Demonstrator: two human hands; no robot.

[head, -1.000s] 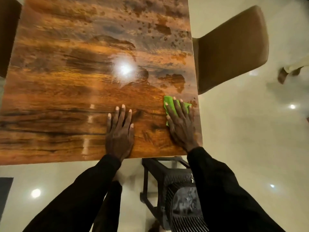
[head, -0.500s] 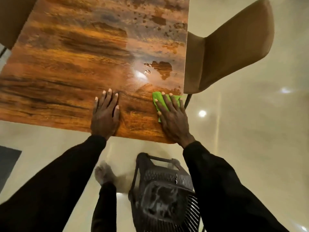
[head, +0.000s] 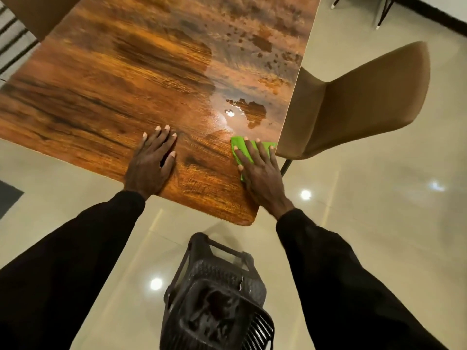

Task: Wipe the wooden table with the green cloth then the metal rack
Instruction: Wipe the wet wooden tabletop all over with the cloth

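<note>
The glossy wooden table (head: 106,97) fills the upper left, with wet patches and streaks toward its far right side. A folded green cloth (head: 240,147) lies near the table's right edge, close to the near corner. My right hand (head: 260,173) presses flat on the cloth, fingers spread, covering most of it. My left hand (head: 151,165) rests flat on the bare wood to the left, fingers apart, holding nothing. No metal rack can be identified with certainty.
A tan upholstered chair (head: 358,97) stands tight against the table's right edge. A dark slatted plastic chair (head: 217,296) sits on the glossy cream floor below the near corner, between my sleeves. Another tan chair (head: 35,13) is at the far left.
The view has tilted and pulled back, so the table's near corner now shows. My right hand with the cloth stays near the right edge; my left hand stays flat.
</note>
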